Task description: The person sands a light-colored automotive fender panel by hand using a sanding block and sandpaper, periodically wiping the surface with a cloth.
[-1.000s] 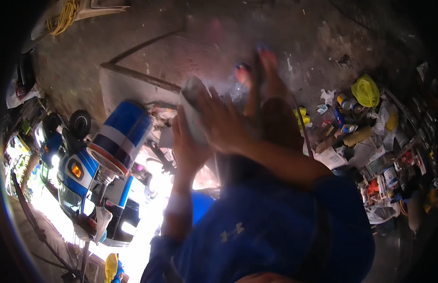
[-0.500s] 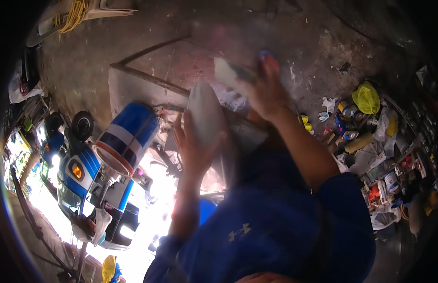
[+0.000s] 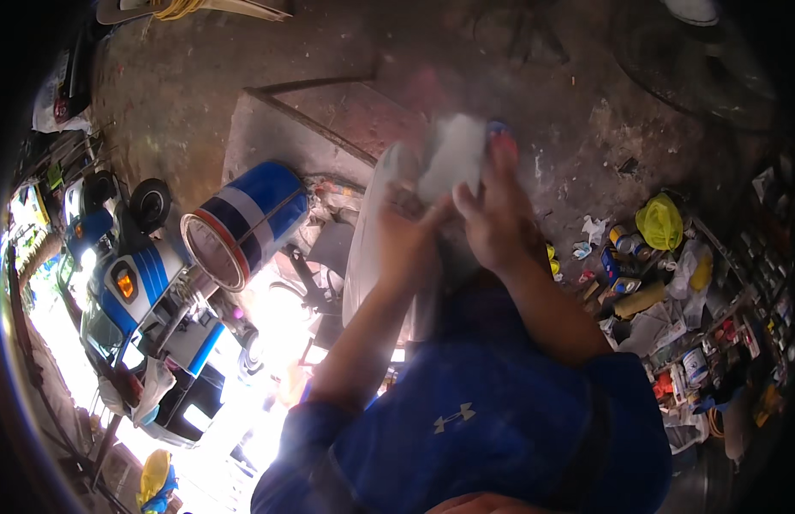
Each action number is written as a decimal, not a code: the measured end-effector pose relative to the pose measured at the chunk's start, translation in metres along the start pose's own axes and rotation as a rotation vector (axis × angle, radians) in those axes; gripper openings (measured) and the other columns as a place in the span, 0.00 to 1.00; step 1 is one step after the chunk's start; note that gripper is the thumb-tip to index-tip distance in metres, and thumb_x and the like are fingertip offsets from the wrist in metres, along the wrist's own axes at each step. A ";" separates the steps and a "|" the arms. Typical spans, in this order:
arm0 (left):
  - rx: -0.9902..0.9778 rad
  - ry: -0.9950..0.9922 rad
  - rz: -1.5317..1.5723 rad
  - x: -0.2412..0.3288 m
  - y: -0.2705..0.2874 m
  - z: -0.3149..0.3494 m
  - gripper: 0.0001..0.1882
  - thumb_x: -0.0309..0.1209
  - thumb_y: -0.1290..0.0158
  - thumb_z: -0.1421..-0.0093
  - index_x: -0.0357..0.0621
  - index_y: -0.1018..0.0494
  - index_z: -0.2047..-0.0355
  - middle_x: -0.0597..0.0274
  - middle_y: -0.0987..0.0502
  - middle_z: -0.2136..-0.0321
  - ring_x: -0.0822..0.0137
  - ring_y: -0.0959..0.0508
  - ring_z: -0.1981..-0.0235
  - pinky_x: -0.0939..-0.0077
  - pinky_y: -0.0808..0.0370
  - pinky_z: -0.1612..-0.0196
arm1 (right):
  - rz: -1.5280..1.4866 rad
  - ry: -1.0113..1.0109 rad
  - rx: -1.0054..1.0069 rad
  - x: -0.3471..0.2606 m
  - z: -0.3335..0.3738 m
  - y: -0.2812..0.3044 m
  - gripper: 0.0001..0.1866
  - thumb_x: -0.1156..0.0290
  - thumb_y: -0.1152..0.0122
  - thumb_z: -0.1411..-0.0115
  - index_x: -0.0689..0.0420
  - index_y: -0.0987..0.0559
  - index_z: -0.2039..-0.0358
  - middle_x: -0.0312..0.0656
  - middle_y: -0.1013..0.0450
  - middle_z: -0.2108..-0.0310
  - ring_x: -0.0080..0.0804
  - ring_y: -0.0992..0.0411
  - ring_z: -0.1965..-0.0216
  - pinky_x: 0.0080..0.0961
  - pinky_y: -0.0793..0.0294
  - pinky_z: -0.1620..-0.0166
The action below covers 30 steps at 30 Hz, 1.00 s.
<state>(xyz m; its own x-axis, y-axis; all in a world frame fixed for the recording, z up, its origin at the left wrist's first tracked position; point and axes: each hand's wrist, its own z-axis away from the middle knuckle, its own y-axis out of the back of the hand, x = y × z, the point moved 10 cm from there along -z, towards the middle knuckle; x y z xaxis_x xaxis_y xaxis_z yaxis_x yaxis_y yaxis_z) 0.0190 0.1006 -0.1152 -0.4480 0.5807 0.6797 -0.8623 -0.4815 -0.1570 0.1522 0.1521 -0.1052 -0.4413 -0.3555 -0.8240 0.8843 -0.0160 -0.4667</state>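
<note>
Both hands are raised together over a dirty concrete floor (image 3: 192,86), closed on a pale, crumpled sheet (image 3: 453,154) that looks like cloth or paper; motion blur keeps its material unclear. The right hand (image 3: 492,214) grips the sheet's upper part from the right, fingers curled over it. The left hand (image 3: 406,231) clutches the same sheet just beside it, lower and to the left, and more pale sheet hangs down below that hand. The two hands touch or nearly touch.

Left of the sheet, a blue-and-white striped paint can (image 3: 243,223) lies on its side, its open mouth turned toward the lower left. Further left of the can stands a blue-and-white motorbike (image 3: 136,287) with an orange light, in glaring sunlight. Behind the sheet, a flat grey slab (image 3: 282,141) rests on the floor.

Well to the right of the sheet, a yellow bag (image 3: 660,221) sits amid scattered cans, bottles and scraps of litter (image 3: 663,325). The person wears a blue long-sleeved shirt (image 3: 466,420).
</note>
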 end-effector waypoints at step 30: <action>0.012 -0.431 -0.153 0.031 -0.002 -0.021 0.06 0.23 0.42 0.31 0.38 0.28 0.56 0.61 0.18 0.59 0.74 0.18 0.63 0.79 0.20 0.58 | 0.326 -0.035 0.267 -0.047 -0.027 0.073 0.28 0.68 0.41 0.34 0.71 0.25 0.37 0.51 0.19 0.48 0.35 0.23 0.49 0.28 0.28 0.40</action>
<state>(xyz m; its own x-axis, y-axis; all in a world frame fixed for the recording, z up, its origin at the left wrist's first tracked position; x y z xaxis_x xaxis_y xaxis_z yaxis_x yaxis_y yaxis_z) 0.0017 0.1332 -0.1088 -0.1741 0.3211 0.9309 -0.9069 -0.4207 -0.0245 0.2333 0.1930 -0.1094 -0.1304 -0.4132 -0.9013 0.9873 -0.1376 -0.0798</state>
